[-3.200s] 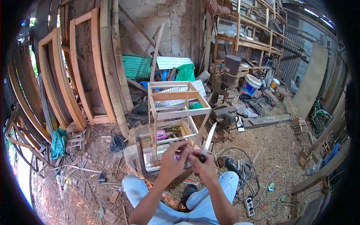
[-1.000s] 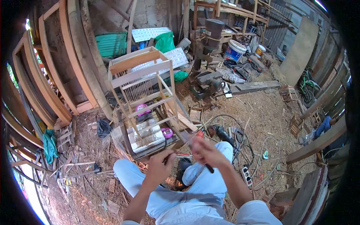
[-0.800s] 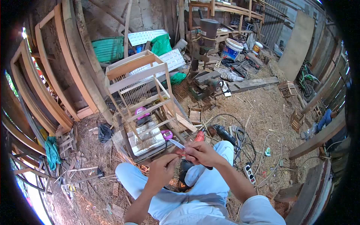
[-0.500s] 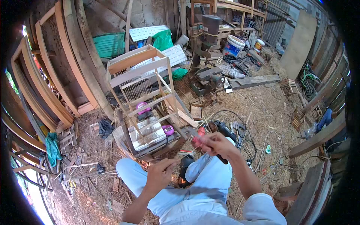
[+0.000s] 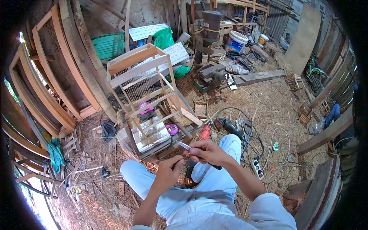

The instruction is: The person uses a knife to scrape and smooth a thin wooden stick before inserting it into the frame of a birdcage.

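Observation:
My right hand is closed round a knife, its blade pointing left and its dark handle showing below the palm. Close beside it, the fingers of my left hand pinch a thin wooden stick. The stick runs up to the fingers of my right hand, near the blade; its far end is hard to make out. Both hands are above my lap. Ahead of them a slatted wooden cage frame stands on a low bench, with a white-topped block and a pink tape measure.
A red power tool and a power strip lie right of the bench among cables. Further back are a small wooden box, a metal vise and a paint bucket. Wooden frames lean at left. Shavings cover the floor.
My hands have come together: the right moved left and slightly down with the knife, and the left moved a little right. The blade now lies near the stick.

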Tool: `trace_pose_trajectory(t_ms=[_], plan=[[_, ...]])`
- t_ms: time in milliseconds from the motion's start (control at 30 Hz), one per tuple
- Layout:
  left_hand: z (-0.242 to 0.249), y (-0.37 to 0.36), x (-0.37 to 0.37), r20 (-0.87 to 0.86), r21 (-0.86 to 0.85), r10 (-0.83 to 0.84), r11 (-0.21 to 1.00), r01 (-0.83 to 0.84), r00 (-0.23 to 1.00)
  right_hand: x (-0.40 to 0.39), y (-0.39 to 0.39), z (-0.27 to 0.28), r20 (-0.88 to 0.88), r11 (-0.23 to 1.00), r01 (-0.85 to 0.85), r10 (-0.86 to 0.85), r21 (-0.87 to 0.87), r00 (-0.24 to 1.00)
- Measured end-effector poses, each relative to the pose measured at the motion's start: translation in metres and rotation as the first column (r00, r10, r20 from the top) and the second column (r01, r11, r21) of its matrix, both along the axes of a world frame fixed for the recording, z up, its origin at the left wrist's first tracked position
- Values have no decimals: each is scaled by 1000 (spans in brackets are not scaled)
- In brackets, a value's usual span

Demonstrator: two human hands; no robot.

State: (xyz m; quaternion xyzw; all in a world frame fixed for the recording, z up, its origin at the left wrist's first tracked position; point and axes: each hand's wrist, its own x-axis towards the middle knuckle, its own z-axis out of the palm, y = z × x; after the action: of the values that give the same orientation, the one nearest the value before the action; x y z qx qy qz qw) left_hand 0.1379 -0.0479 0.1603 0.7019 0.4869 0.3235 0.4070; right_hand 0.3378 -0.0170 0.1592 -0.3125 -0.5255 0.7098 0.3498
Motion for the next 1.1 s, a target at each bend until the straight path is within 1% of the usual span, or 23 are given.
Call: trace_pose_trajectory(t_ms=[33,100,133,200,233,300,400,500,533,567,633,700,733,767,800,833,867,900,933,967,1033,1067,1100], plan=[[-4,-2,0,0,-6,-2,1000,2,1000,0,-1,0,0,1000,2,-2,-6,1000],[-10,-4,3,122,237,19,970,-48,992,2,-1,-1,49,1000,20,-20,5,999],[-8,-8,4,121,231,18,972,-45,993,3,-2,0,48,1000,22,-22,-1,999],[1,-17,6,-79,264,98,962,-74,992,5,-4,7,60,1000,24,-23,-11,998],[0,-18,6,-79,262,96,962,-72,992,6,-4,9,61,1000,25,-25,-13,998],[-2,-20,3,-228,367,99,930,-9,969,7,-4,12,137,997,59,-51,-56,989],[-1,-19,-3,-259,298,70,954,11,963,17,-1,8,219,994,88,-70,-72,973],[-14,-21,-4,-200,345,67,939,6,978,19,-3,8,213,989,86,-60,-117,975],[-18,-23,-10,-198,343,70,939,2,978,28,4,-9,307,963,265,-266,44,914],[-22,-24,-21,-140,354,126,933,-69,982,45,10,-26,363,883,416,-469,219,805],[-22,-20,-42,-87,371,185,918,-140,979,104,27,4,335,695,713,-695,89,636],[-19,-19,-55,-116,290,308,920,-265,944,128,27,8,182,742,669,-655,-29,734],[-21,-13,-49,-74,370,277,900,-231,958,113,22,17,209,776,630,-618,11,758],[-19,-10,-40,-67,372,281,897,-237,957,98,20,10,252,809,587,-574,32,779],[-13,-6,-27,-43,317,274,916,-247,961,78,13,14,204,880,474,-464,-2,862],[-9,-1,-15,-20,263,261,933,-247,965,61,8,14,257,933,361,-344,-19,903],[-9,6,-4,24,324,228,919,-223,973,44,7,2,228,967,253,-239,-33,944],[-9,8,4,30,326,211,922,-209,977,23,2,4,98,973,209,-199,-102,975],[-9,8,11,9,338,193,923,-185,981,11,1,6,7,978,144,-145,-149,989],[-8,8,16,-16,348,176,924,-159,984,2,2,5,-40,987,118,-123,-111,992],[0,3,22,-27,329,160,934,-143,987,3,8,-8,-148,982,101,-125,-162,981],[0,2,21,4,305,152,941,-146,988,5,8,-8,-155,981,104,-130,-167,979],[-1,0,21,39,280,151,947,-156,988,9,6,-2,-58,987,93,-102,-134,993]])
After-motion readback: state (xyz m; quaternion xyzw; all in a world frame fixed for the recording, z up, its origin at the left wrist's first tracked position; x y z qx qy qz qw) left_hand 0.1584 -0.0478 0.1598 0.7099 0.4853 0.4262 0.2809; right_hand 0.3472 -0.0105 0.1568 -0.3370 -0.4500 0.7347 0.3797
